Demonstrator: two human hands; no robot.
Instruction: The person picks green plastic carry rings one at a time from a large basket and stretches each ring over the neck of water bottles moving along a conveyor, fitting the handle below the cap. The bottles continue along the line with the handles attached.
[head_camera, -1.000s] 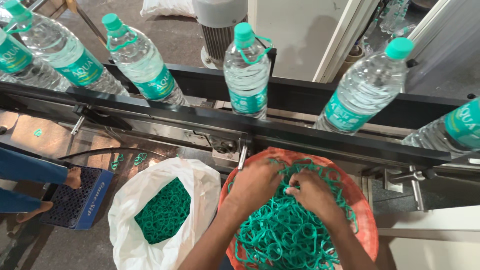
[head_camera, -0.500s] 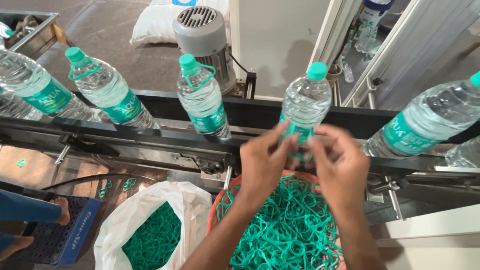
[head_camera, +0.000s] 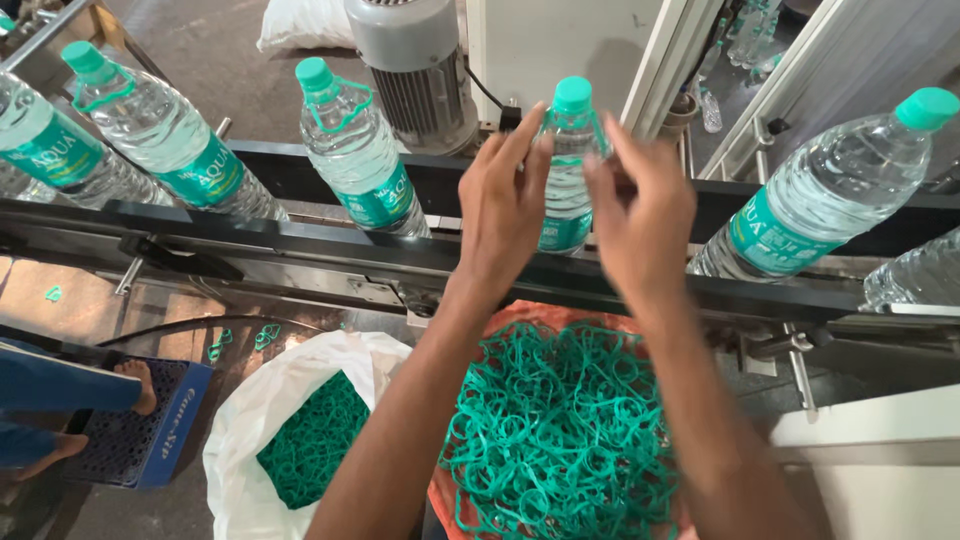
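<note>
Since a second ago both hands have come up from the tub of green rings (head_camera: 565, 430) to the bottle (head_camera: 568, 170) passing on the conveyor (head_camera: 300, 245) at centre. The left hand (head_camera: 503, 205) and right hand (head_camera: 640, 215) stand either side of its neck, fingers half curled and pinching what looks like a green ring there; whether it is seated under the cap I cannot tell. The two bottles to the left (head_camera: 355, 145) already wear rings; the bottle on the right (head_camera: 830, 190) shows none. The held bottle stands upright, long axis vertical, cap up.
</note>
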